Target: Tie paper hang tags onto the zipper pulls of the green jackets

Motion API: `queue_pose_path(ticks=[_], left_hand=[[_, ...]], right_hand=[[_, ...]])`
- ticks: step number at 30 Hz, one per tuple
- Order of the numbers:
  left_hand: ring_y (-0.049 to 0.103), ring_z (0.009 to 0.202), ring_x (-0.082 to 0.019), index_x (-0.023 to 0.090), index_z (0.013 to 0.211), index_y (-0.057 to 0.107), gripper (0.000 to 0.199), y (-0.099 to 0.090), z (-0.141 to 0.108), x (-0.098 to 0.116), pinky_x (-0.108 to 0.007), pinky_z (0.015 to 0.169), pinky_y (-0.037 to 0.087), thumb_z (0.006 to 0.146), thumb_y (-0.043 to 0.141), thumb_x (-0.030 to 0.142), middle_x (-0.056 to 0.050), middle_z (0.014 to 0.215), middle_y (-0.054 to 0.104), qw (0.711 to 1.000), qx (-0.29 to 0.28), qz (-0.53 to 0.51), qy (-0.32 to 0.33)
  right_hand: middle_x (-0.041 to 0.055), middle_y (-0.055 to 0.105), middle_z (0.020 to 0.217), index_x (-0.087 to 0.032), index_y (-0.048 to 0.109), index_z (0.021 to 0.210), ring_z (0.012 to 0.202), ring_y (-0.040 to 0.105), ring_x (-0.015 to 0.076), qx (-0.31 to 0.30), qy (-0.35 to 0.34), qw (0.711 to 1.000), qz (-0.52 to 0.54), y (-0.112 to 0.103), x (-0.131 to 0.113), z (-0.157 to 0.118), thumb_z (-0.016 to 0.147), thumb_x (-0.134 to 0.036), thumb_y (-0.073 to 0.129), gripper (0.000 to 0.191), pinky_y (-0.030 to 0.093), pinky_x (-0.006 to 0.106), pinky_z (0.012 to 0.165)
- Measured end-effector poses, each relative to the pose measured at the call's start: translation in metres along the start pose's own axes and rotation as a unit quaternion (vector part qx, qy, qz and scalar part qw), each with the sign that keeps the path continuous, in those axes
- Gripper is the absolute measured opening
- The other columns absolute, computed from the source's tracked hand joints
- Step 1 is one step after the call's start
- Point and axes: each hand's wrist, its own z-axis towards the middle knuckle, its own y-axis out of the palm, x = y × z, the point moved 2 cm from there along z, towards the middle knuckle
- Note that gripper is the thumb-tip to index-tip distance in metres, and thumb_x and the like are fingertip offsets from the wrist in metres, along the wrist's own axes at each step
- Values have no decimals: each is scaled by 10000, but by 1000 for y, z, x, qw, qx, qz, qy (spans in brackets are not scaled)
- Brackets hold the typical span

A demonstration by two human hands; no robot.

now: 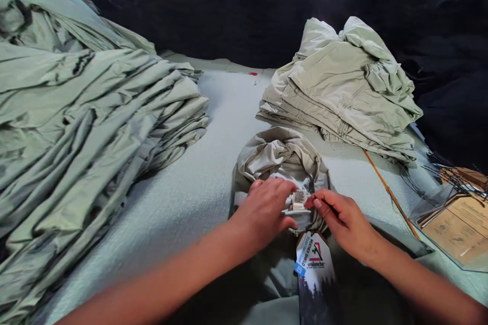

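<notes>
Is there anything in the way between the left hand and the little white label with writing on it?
Nothing that I can see. The left hand is right beside the white label. The right hand is on the label's other side, and the printed tag hangs below.

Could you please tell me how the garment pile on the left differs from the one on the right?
The left pile is larger and runs out of the picture, while the right pile is smaller and wholly in view. The left one spreads in long, slanting folds; the right one rises to uneven peaks over flatter layers. Both are creased, pale green fabric resting on the light-coloured work surface.
</notes>
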Motion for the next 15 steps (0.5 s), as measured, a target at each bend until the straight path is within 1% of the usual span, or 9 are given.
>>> queue_pose_path(ticks=[3, 5, 7, 10, 12, 15], left_hand=[[554, 1117, -312, 190, 1151, 559, 511, 4, 1, -2, -455, 905, 387, 725, 796, 345, -114, 1173, 617, 999, -22, 36, -13], [560, 1099, -328, 172, 1117, 610, 433, 8, 3, -7, -475, 888, 391, 768, 754, 382, -134, 1154, 615, 998, -36, 47, -22], [573, 1062, -322, 172, 1075, 650, 387, 12, 4, -11, -468, 866, 395, 770, 750, 390, -131, 1121, 620, 999, -35, 39, -9], [581, 1032, -294, 184, 1057, 673, 378, 12, 5, -12, -428, 855, 393, 731, 791, 336, -111, 1100, 629, 999, -1, 8, 35], [589, 1005, -269, 190, 1042, 683, 329, 9, 5, -9, -392, 843, 390, 740, 782, 277, -91, 1062, 645, 997, 15, -12, 72], [609, 907, -206, 201, 1011, 694, 183, 4, 4, -2, -329, 789, 393, 829, 676, 202, -50, 959, 676, 989, -3, -48, 142]], right_hand=[[8, 647, 728, -205, 573, 846, 656, 579, 144, -39, 37, 999, 2, 3, 3, -1, 1006, -332, 349, 303, 432, 259, 623], [1, 639, 694, -206, 559, 841, 631, 577, 145, -38, 66, 997, 2, 5, 7, -1, 1002, -353, 355, 299, 419, 256, 596], [-5, 629, 671, -208, 548, 830, 617, 574, 145, -26, 87, 996, 4, 6, 11, -1, 996, -370, 366, 295, 408, 253, 582], [-11, 620, 657, -211, 534, 791, 607, 566, 139, -8, 102, 995, 15, 4, 11, -1, 986, -372, 387, 293, 402, 248, 578], [-12, 613, 661, -211, 530, 774, 611, 558, 135, 0, 101, 995, 21, 3, 8, -1, 981, -359, 398, 287, 400, 243, 580], [-10, 587, 664, -206, 540, 765, 617, 534, 130, 10, 86, 996, 19, 0, 1, -1, 976, -343, 404, 286, 392, 238, 579]])
